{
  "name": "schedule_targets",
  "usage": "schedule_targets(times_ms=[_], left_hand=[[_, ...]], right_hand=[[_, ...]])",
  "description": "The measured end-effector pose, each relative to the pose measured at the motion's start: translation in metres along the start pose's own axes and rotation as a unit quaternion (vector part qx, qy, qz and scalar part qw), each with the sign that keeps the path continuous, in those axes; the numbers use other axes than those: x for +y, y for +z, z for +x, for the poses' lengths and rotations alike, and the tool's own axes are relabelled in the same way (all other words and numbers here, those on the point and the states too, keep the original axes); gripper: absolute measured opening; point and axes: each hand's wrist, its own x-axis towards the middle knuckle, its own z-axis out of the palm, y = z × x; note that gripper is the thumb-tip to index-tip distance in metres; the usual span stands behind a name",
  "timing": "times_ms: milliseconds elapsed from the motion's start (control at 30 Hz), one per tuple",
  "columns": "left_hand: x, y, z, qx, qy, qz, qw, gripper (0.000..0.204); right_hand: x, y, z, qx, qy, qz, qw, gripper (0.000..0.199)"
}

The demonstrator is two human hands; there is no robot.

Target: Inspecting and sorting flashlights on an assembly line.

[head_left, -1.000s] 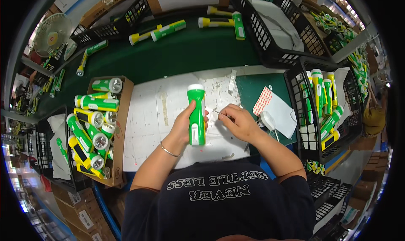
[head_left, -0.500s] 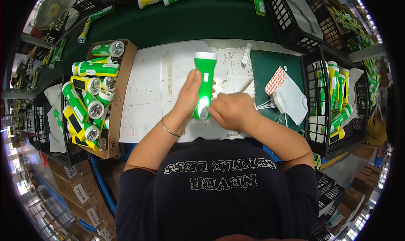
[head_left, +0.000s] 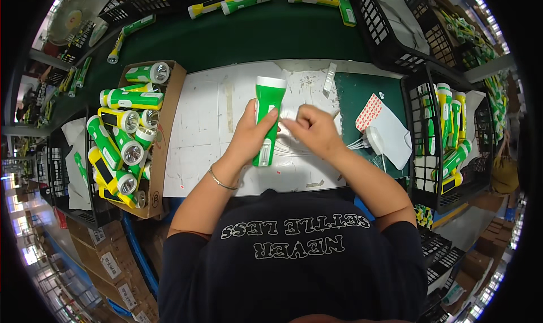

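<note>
A left hand (head_left: 249, 136) gripped a glossy green plastic flashlight (head_left: 267, 119), white head toward the white mat's (head_left: 198, 125) far edge; the right hand (head_left: 314, 129) curled, fingertips pinched beside it.

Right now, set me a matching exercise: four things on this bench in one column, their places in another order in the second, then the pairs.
Things:
1. green flashlight
2. cardboard box
3. red-dotted sheet
4. black crate

Places:
A. on the dark green mat, right of the white work surface
B. gripped in the left hand, beside the right hand
C. far right, holding upright flashlights
D. left of the white work surface, filled with flashlights

Pairs: 1-B, 2-D, 3-A, 4-C
</note>
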Motion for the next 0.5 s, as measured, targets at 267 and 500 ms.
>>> schedule_targets(times_ms=[267, 500], left_hand=[[0.022, 0.003, -0.023, -0.033, 0.199, 0.484, 0.851, 0.039], [0.054, -0.042, -0.043, -0.075, 0.091, 0.612, 0.782, 0.035]], right_hand=[[-0.019, -0.052, 0.023, -0.2, 0.04, -0.04, 0.978, 0.059], [-0.02, -0.063, 0.015, -0.188, 0.084, 0.078, 0.976, 0.065]])
